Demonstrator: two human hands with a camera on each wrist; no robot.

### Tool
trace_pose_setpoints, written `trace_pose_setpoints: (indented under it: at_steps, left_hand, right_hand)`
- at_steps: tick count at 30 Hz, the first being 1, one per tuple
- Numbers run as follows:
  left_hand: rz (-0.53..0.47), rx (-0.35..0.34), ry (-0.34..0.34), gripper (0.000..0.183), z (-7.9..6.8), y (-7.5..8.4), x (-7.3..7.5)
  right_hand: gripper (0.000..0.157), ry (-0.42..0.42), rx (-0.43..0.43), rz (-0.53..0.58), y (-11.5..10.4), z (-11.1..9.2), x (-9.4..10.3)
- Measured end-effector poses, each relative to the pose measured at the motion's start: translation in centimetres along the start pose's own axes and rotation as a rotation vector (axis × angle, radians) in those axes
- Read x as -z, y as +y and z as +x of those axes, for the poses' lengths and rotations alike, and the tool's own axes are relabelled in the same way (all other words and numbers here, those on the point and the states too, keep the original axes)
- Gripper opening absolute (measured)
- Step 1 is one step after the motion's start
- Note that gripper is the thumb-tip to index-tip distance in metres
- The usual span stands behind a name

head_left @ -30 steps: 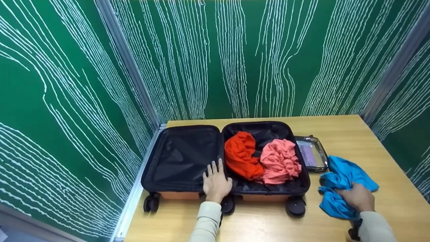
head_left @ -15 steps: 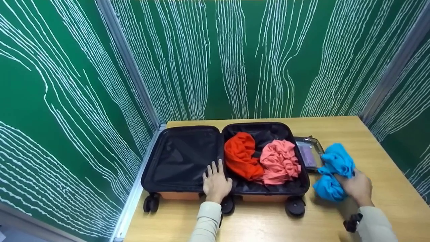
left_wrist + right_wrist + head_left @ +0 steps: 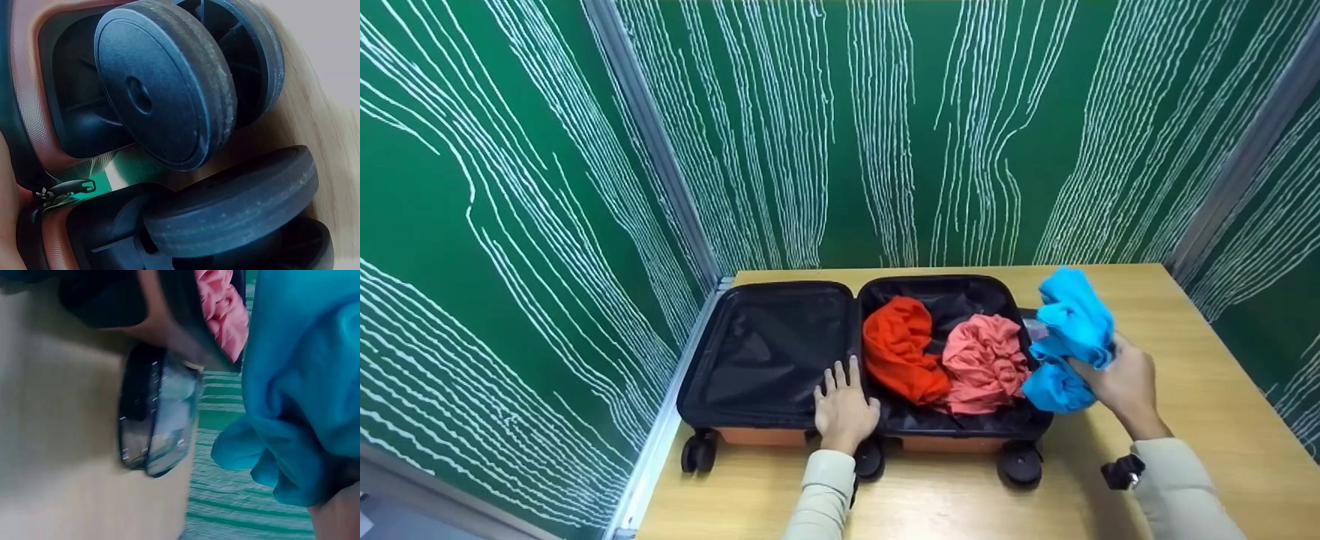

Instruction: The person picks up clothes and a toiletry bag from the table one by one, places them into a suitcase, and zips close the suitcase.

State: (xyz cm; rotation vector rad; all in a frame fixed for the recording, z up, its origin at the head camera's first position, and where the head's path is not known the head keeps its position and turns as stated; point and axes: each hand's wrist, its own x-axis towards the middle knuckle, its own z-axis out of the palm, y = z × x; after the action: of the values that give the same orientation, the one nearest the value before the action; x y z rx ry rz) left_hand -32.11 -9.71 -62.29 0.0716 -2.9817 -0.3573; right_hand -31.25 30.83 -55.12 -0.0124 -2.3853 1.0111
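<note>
Cloth (image 3: 1069, 337) is filling gripping right hand (image 3: 1126, 375) — carrying high should clear right suitcase rim (image 3: 1009, 301); spread left hand (image 3: 844, 414) is holding nothing.

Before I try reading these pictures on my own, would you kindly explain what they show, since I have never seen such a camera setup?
There is no machine, just a person working bare-handed. The widest picture comes from a head-worn camera looking forward and down; the other two are taken from the wrists. On the light wooden table lies an open orange-shelled, black-lined suitcase. Its right half holds a crumpled red-orange cloth and a crumpled pink cloth. The left hand lies at its near edge, fingers straight; that wrist's picture mostly shows round black wheels. The right hand holds a bunched bright blue cloth up by the suitcase's right side; that wrist's blurred picture also shows a clear dark-edged pouch on the table.
</note>
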Motion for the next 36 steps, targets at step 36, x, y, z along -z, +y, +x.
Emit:
trace_pose_setpoints:
  at_steps: [36]
  left_hand:
    - [-0.012,0.008,-0.005,0.082,-0.1,0.3,0.2]
  right_hand:
    - [0.038,-0.127,0.291,-0.093,-7.0,-2.4,-8.4]
